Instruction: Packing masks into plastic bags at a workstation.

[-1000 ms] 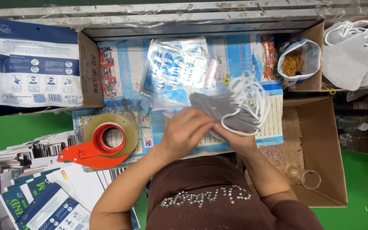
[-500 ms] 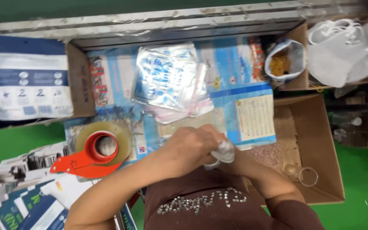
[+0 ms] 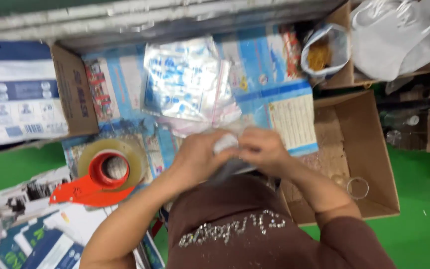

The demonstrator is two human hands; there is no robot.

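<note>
- The left hand (image 3: pixel 200 154) and the right hand (image 3: pixel 265 149) were close together, just above the person's chest, and over the near edge of the tabletop (image 3: pixel 125 94).
- Both hands were closed around a small grey bundle (image 3: pixel 230 167). It looked like soft cloth with a bit of white at the top, but the picture was blurry, so I could not tell for sure what it was.
- The bundle looked mostly folded up, since it was small and tucked in between the fingers. I think the folding was nearly done.
- It had not yet gone into a bag. The pile of clear plastic bags (image 3: pixel 187 79) lay on the tabletop, just past the hands, and nobody was touching it.
- The bundle's long side ran at a slant. Its low end pointed toward the left elbow and its high end pointed up between the thumbs.
- A red tape holder (image 3: pixel 100 177) sat to the left, apart from the hands.
- An open cardboard box (image 3: pixel 369 149) sat to the right.
</note>
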